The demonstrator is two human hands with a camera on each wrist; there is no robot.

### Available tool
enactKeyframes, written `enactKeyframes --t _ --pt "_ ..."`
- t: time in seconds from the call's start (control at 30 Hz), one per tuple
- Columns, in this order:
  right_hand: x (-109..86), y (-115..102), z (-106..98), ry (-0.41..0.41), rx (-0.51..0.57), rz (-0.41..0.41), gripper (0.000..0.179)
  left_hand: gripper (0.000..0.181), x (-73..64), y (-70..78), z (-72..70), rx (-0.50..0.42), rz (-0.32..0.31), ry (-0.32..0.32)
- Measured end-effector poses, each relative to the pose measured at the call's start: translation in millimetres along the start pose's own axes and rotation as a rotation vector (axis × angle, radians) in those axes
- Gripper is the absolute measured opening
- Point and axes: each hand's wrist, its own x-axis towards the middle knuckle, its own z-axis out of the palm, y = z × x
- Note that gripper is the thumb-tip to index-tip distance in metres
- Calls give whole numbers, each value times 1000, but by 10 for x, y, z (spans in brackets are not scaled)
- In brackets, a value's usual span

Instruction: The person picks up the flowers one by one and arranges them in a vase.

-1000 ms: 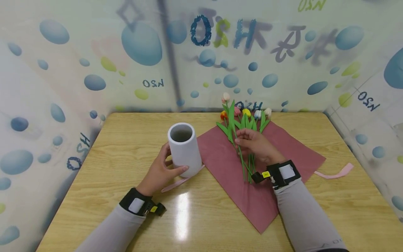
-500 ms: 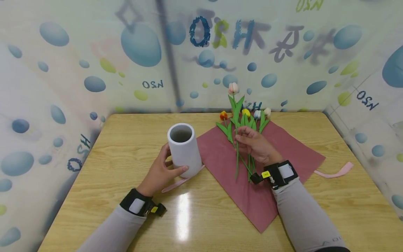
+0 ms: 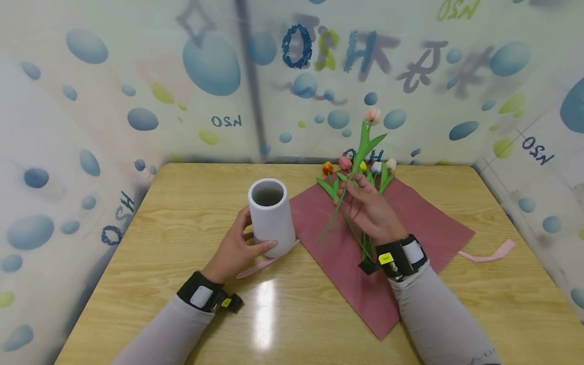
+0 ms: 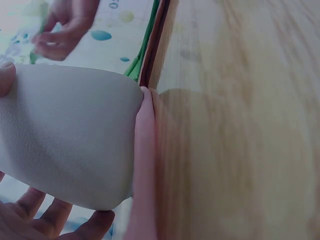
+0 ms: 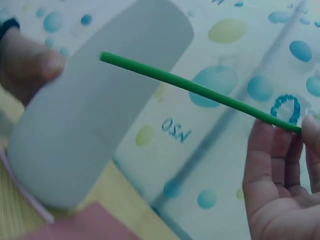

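The white cylindrical vase looks upright on the wooden table, and the left hand grips it low, with the thumb at the front and the other fingers at its left side. The right hand, to the right of the vase, pinches 1 pale pink tulip by its green stem, between thumb and fingers, as the right wrist view shows. This tulip is also right of the vase; it leans, so that its lower end points toward the vase but is apart from it. The step in hand, in my judgement, is to handle this 1 flower with control beside the vase. For doing it well, the pinch should be light but sure, because a thin round stem can probably turn between the fingers. The free end is long, so a small turn of the wrist would swing it much; it is better to watch this end, and not only the bloom. The left hand should hold the vase steady, since the pink ribbon lies at its base and could perhaps catch. At least 5 other tulips lie on the dark pink wrapping sheet, right of the vase, so the held leaves should pass them gently.
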Motion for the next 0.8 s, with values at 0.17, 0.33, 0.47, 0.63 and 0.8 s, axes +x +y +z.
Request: enactKeyframes --t 0.17,0.33,0.47,0.63,0.8 --pt "95 16 259 3 126 -98 14 93 1 1 1 -5 -1 -7" --pt "190 36 526 45 230 -190 11 93 4 -3 -6 -3 3 -6" --pt "261 60 674 71 312 -201 11 93 4 1 -14 -2 12 -4" --pt "347 98 792 82 256 -219 8 94 5 5 -18 2 2 -5" --pt "402 147 864 120 155 -233 8 93 4 3 -17 0 -2 -8"
